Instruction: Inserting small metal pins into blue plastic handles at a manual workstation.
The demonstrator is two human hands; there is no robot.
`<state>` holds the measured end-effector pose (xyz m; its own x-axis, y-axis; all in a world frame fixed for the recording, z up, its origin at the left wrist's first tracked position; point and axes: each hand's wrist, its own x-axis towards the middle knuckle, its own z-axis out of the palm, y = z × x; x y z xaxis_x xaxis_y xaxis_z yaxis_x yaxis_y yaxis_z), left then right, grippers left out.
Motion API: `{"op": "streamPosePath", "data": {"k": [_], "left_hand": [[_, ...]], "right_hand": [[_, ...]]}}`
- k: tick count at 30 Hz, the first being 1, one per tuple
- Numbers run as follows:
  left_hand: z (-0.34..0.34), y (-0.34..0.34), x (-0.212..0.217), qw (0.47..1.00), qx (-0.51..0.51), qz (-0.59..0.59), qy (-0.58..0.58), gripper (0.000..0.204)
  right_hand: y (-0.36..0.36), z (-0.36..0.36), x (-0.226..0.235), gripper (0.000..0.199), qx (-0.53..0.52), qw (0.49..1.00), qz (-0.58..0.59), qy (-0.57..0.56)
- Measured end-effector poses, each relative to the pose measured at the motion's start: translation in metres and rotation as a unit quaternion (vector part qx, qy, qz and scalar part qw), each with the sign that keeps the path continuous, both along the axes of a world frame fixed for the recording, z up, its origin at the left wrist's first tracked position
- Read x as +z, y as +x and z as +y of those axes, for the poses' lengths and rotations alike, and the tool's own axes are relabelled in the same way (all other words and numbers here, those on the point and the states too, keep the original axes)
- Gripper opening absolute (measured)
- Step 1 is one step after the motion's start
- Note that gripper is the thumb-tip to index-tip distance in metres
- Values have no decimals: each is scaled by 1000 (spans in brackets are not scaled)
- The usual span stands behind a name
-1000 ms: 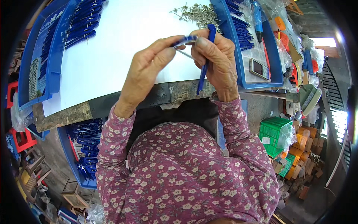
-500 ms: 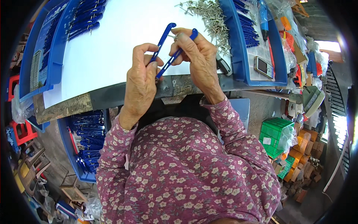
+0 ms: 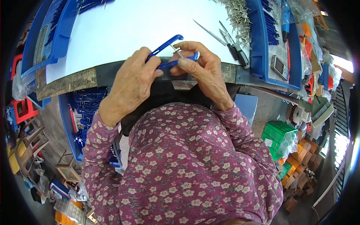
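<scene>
1. Bins come first: at the upper left of the frame we see a blue bin on the white table, and below the table edge, at left centre, a blue crate of finished-looking blue pieces.
2. Our left hand, just left of centre, is closed around the lower ends of two blue plastic arms, thumb and fingers pinching them together at the table's near edge.
3. The arms spread in a V toward the upper right; between them sits a small metal pin, slanted, near where they meet.
4. Our right hand, at centre, has its fingertips clamped on the lower arm and the pin; how firmly the pin is seated we cannot tell.
5. We judge the piece mid-assembly: both arms are gathered and the pin is in place between them, yet the arms are not closed together.
6. Further right lie loose metal tools, a heap of pins at the top, and a phone in a blue tray.
</scene>
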<state>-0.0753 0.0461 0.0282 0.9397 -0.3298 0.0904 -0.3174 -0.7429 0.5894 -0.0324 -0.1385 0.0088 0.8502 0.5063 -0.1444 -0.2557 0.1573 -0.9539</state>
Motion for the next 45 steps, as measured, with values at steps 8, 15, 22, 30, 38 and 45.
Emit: {"op": "streamPosePath", "data": {"k": [8,15,22,30,38,45], "left_hand": [[27,-2,3,993,-58,-12,106,13],[30,0,-6,987,-89,-41,130,13],[39,-13,-9,996,43,-44,59,17],[40,-28,-15,992,64,-93,54,17],[37,-31,-19,991,86,-105,-1,17],[34,-31,-17,991,109,-64,-43,11]], "right_hand": [[5,-7,4,60,64,880,-376,-282],[13,7,-11,62,141,776,-517,-333],[17,5,-17,59,137,734,-569,-346],[8,6,-14,58,132,726,-569,-362],[0,1,-2,59,156,714,-555,-396],[-6,-3,-1,60,168,700,-551,-422]]}}
